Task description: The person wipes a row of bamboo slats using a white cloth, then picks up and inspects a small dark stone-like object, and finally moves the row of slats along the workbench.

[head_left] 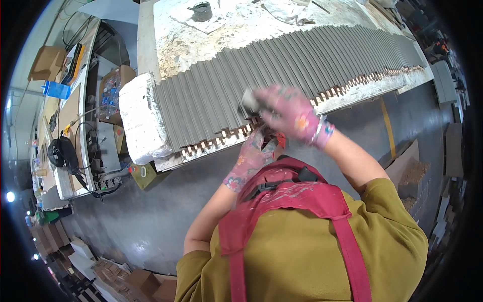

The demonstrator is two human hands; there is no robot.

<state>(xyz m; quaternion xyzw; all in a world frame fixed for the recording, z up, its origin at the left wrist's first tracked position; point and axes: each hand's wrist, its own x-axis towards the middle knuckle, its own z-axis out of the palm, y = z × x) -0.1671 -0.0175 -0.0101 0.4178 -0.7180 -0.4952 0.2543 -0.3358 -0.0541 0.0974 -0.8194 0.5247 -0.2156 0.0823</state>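
Observation:
A long row of grey strips lies side by side across the table, their pale and copper-brown ends facing me. My right hand, in a pink flowered glove and slightly blurred, is closed on a small pale block, over the strips near their front ends. Below it, at the table's near edge, my left hand wears a matching glove. Its fingers curl close to the strip ends; what they hold is hidden. A small red thing shows beside the left fingers, its kind unclear.
A white wrapped block stands at the row's left end. Behind the strips, a dark pot sits on the stained table top. At left are a box of plastic bottles and a yellowish jug. Cardboard stands at right.

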